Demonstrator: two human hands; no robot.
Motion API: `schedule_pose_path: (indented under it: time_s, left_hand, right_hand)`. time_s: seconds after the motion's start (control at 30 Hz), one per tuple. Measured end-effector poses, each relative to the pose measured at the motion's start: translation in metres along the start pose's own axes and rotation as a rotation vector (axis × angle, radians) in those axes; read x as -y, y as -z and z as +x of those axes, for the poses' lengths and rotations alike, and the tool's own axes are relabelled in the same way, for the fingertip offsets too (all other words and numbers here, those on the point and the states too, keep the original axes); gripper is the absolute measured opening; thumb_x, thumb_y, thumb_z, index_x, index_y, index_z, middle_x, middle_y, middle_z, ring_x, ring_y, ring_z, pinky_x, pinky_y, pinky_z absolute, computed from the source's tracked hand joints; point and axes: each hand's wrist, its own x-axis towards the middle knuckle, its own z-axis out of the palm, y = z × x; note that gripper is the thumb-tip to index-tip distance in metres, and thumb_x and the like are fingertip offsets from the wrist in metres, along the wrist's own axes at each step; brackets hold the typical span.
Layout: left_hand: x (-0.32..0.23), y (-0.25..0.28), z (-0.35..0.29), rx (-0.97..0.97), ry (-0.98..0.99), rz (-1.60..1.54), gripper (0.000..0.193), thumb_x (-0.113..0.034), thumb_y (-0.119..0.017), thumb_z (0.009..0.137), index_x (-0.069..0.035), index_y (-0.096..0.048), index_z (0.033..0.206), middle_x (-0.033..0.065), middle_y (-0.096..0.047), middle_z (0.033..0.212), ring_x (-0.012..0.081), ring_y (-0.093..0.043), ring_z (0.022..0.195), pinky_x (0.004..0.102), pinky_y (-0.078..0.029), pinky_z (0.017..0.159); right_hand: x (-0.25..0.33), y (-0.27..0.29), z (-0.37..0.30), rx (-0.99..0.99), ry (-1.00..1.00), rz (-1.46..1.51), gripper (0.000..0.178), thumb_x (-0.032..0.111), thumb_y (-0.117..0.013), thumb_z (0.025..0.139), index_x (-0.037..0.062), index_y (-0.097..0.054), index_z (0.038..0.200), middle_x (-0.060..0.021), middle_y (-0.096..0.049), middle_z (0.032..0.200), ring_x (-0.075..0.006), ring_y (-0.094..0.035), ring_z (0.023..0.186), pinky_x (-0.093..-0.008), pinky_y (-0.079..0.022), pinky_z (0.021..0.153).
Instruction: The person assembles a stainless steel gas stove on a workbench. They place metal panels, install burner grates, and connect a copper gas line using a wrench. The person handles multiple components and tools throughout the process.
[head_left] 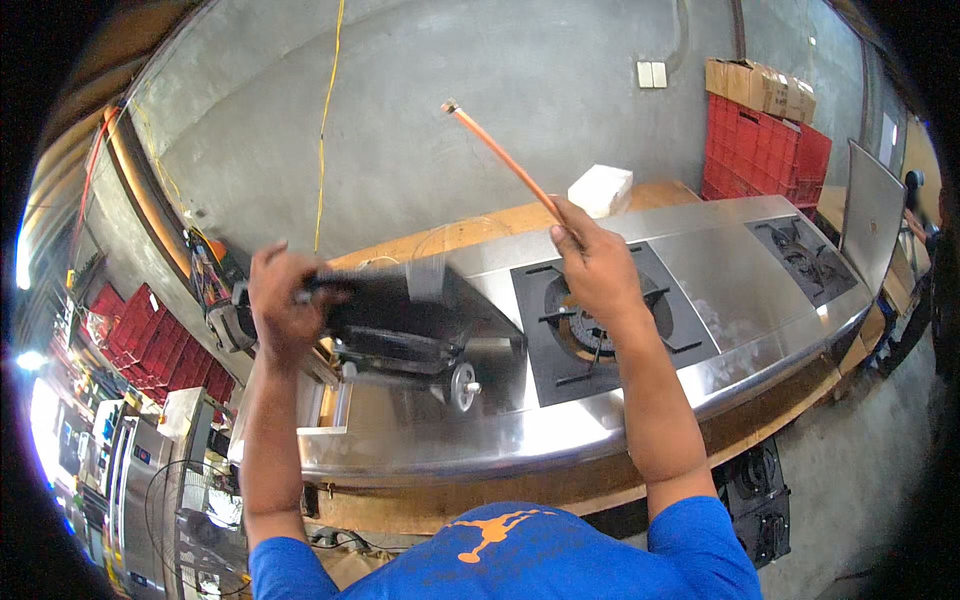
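My right hand (600, 262) is closed round an orange gas hose (508, 160). Its free end with a metal fitting points up and to the left, above the counter. My left hand (288, 305), a little smeared by motion, grips the left end of a black gas burner unit (400, 310). That unit is tipped up on the steel counter top (490, 385), and a round grey knob (463, 388) sticks out from its near side. Below my right hand, a black burner with a pan support (600, 325) is set in the counter.
Another burner (800, 255) sits at the counter's right end beside an upright metal panel (868, 215). Red crates (760, 150) with a cardboard box (760, 88) stand at the back right. White foam (602, 192) lies behind the counter. A yellow cord (325, 130) hangs along the wall.
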Motion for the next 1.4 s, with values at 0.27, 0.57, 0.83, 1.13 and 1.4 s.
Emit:
schedule_pose_path:
  time_s: [0.27,0.57,0.83,1.13,1.4]
  left_hand:
    - [0.036,-0.064,0.074,0.569,0.348,-0.46,0.046,-0.043,-0.065,0.094,0.001,-0.062,0.082,0.0074,-0.053,0.064,0.0147,-0.047,0.064,0.0338,-0.042,0.061]
    - [0.071,-0.193,0.013,0.911,0.403,-0.439,0.057,-0.055,-0.062,0.092,0.0,-0.062,0.077,0.0064,-0.048,0.061,0.0148,-0.047,0.063,0.0369,-0.04,0.058]
    - [0.06,-0.271,-0.032,1.305,0.154,-0.46,0.052,-0.052,-0.062,0.093,-0.001,-0.068,0.082,0.0117,-0.061,0.067,0.0211,-0.058,0.067,0.0396,-0.047,0.066]
    - [0.016,-0.133,0.032,0.703,0.288,-0.597,0.046,-0.041,-0.074,0.082,-0.004,-0.07,0.109,0.015,-0.069,0.11,0.0316,-0.065,0.106,0.0432,-0.049,0.093]
    - [-0.082,-0.129,-0.039,0.715,0.15,-0.502,0.048,-0.038,-0.071,0.078,-0.01,-0.061,0.116,0.0123,-0.064,0.098,0.0345,-0.065,0.086,0.0459,-0.052,0.078]
  right_hand:
    - [0.006,0.032,-0.005,-0.231,0.039,0.111,0.031,0.012,-0.061,0.095,0.0009,-0.065,0.124,-0.0195,-0.071,0.104,-0.0294,-0.07,0.092,-0.0368,-0.054,0.08]
    - [0.001,0.029,-0.006,-0.132,0.023,0.132,0.031,0.019,-0.061,0.097,-0.0007,-0.066,0.12,-0.0216,-0.071,0.098,-0.0328,-0.07,0.087,-0.0377,-0.054,0.077]
    - [-0.011,0.033,-0.002,0.178,0.055,-0.122,0.024,0.022,-0.066,0.091,0.0045,-0.072,0.107,-0.0168,-0.068,0.083,-0.0358,-0.066,0.076,-0.0414,-0.05,0.069]
    - [-0.021,0.062,-0.012,0.175,0.098,-0.293,0.02,0.012,-0.07,0.085,0.0036,-0.072,0.102,-0.0135,-0.062,0.08,-0.0329,-0.061,0.076,-0.0417,-0.047,0.068]
    - [-0.022,0.095,-0.047,0.34,0.133,-0.455,0.021,0.006,-0.072,0.079,0.0049,-0.073,0.1,-0.0096,-0.063,0.085,-0.031,-0.061,0.083,-0.0406,-0.047,0.073]
